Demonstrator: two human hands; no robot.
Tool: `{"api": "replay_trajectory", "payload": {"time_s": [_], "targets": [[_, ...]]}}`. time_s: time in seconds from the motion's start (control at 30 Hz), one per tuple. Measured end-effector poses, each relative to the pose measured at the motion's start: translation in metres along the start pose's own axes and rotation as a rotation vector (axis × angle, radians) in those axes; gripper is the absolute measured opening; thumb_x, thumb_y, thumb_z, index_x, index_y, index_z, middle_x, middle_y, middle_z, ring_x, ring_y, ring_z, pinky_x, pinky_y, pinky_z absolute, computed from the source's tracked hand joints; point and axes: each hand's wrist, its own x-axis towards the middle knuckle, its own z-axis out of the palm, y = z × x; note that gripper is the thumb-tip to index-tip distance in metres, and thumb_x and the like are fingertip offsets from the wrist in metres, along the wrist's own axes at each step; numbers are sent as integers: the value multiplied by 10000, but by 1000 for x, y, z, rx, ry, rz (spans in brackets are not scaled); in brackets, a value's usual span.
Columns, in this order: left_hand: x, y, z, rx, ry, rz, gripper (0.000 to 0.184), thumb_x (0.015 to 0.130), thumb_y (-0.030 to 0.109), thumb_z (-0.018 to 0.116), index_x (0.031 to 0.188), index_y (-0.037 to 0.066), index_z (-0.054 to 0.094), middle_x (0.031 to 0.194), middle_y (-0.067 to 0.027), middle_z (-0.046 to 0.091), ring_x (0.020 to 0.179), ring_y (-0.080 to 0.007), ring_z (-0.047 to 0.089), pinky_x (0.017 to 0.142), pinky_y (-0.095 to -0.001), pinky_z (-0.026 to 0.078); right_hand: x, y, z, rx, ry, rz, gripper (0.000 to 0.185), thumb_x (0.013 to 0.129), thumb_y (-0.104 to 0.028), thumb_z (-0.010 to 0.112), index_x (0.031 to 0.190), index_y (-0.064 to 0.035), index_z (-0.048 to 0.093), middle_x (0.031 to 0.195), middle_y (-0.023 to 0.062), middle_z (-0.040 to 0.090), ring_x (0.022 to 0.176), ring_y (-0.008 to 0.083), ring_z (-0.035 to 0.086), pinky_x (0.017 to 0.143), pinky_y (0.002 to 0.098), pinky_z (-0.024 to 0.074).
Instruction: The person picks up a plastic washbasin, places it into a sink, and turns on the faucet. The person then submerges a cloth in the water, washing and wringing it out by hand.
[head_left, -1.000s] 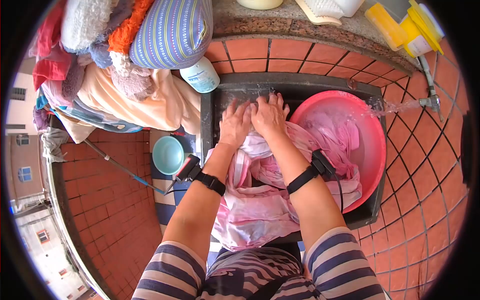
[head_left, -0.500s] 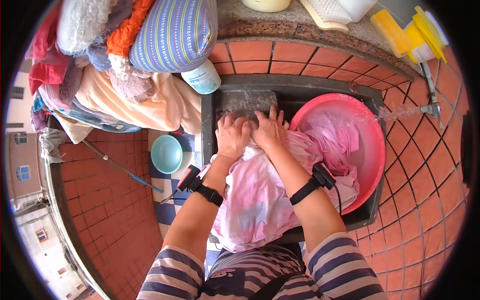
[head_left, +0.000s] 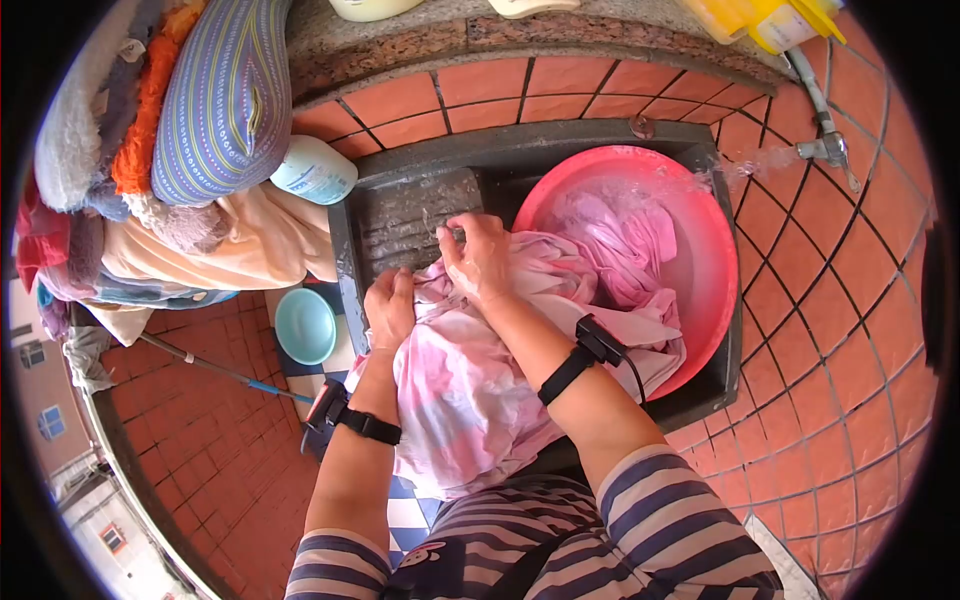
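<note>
Pink and white wet cloth [head_left: 470, 380] spreads over the front of the dark sink [head_left: 345, 250] and runs into the pink basin [head_left: 725, 280] on the right. My left hand [head_left: 390, 308] is closed at the cloth's upper left edge, gripping it. Further right, my right hand [head_left: 474, 257] has curled fingers above the ribbed washboard [head_left: 415, 215]; its palm side rests by the cloth, and whether the fingertips hold anything is unclear. Water pours from the tap [head_left: 828, 148] toward the basin, where more pink cloth lies in cloudy water.
A white bottle [head_left: 315, 170] stands beside the sink's back left corner. Piled fabrics and a striped cushion [head_left: 222, 110] fill the upper left. A light blue bowl [head_left: 305, 326] is on the floor, near a pole [head_left: 225, 370]. Yellow containers [head_left: 780, 22] sit on the back ledge.
My hands have come off the washboard and moved apart, the left back toward my body, its fingers now closed on cloth. The right hand's fingers have curled. The view has shifted and tilted.
</note>
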Motion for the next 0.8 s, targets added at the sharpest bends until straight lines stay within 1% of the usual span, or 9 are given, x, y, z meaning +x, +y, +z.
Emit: {"api": "replay_trajectory", "payload": {"time_s": [0.07, 0.2, 0.27, 0.3, 0.33, 0.53, 0.6, 0.67, 0.8], "targets": [[-9, -7, 2, -136, 5, -33, 392, 897, 306, 550, 726, -44, 596, 573, -145, 524, 559, -193, 470, 566, -372, 397, -23, 14, -13, 63, 133, 83, 290, 856, -245, 611, 1073, -58, 567, 1070, 147, 600, 1058, 346, 508, 916, 480, 365], [0, -18, -1, -101, -18, -66, 397, 890, 306, 562, 707, -45, 585, 580, -90, 529, 576, -145, 455, 559, -349, 387, -87, 46, -96, -309, 112, 368, 567, 912, -362, 551, 1311, 14, 409, 1311, 323, 427, 1267, 451, 369, 1024, 522, 311], [-11, -6, -1, -160, 33, -81, 382, 883, 300, 568, 721, -45, 596, 612, -67, 550, 595, -140, 460, 568, -338, 388, -152, 90, -140, -198, -230, 638, 578, 904, -399, 565, 1235, 66, 473, 1168, 359, 522, 1137, 464, 496, 966, 482, 396], [-15, 0, -2, -221, 92, -102, 368, 876, 294, 575, 735, -45, 606, 643, -44, 570, 615, -135, 466, 577, -326, 389, -161, 84, -175, -258, -608, 794, 547, 892, -437, 567, 1073, 79, 591, 972, 341, 604, 948, 466, 589, 850, 455, 469], [-19, 0, -4, -388, 67, -285, 341, 865, 271, 581, 797, -59, 629, 717, -23, 592, 663, -129, 496, 613, -301, 409, -187, 102, -185, -115, -523, 389, 515, 892, -450, 543, 854, 53, 650, 835, 291, 626, 836, 450, 608, 771, 477, 476], [-92, 43, -37, -771, 101, -452, 179, 870, 191, 586, 808, 23, 592, 766, -56, 600, 675, -169, 581, 652, -293, 478, -195, 82, -273, -180, -797, 573, 527, 864, -460, 589, 739, 51, 617, 754, 241, 616, 774, 371, 633, 698, 482, 472], [-117, 69, -41, -770, 164, -390, 205, 880, 185, 589, 715, 75, 538, 676, 12, 514, 578, -104, 475, 557, -263, 398, -176, 101, -263, 82, -746, 840, 583, 850, -546, 601, 931, 29, 651, 853, 191, 661, 830, 308, 659, 704, 443, 506], [-132, 80, -46, -736, 193, -291, 244, 888, 196, 582, 678, 96, 507, 647, 48, 454, 553, -69, 397, 521, -243, 324, -134, 90, -222, 734, -470, 1306, 770, 849, -639, 556, 1332, -48, 453, 1251, 144, 554, 1127, 326, 545, 921, 441, 470], [-170, 134, -72, -584, 125, -7, 360, 906, 321, 535, 648, 103, 412, 629, 58, 358, 586, -63, 348, 535, -230, 267, -92, 66, -124, 1493, -168, 1126, 653, 852, -507, 641, 1306, -63, 488, 1234, 121, 570, 1129, 257, 551, 933, 396, 466]]}}
